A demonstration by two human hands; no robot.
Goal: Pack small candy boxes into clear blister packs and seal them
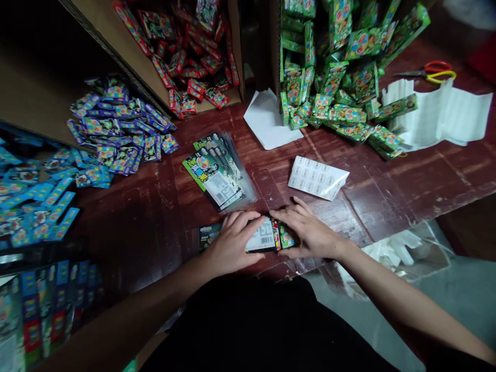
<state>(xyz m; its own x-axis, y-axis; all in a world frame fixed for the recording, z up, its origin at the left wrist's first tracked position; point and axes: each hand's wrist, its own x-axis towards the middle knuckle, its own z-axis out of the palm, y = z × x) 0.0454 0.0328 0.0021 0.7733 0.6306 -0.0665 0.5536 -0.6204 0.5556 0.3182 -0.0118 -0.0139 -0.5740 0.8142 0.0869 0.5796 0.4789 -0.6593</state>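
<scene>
A black printed packet with a white barcode label lies flat near the table's front edge. My left hand grips it across the middle, thumb along the near edge and fingers over the far edge. At the packet's right end, a red strip and a small green box show. My right hand holds that green box, thumb on the near side and fingers on the far side. Just beyond lies a fanned stack of clear plastic bags with printed cards. A sheet of round stickers lies beyond my right hand.
Small purple boxes and blue boxes are heaped at left. Cardboard cartons hold red boxes and green boxes. Scissors and white sheets lie at right. Filled packets stand lower left.
</scene>
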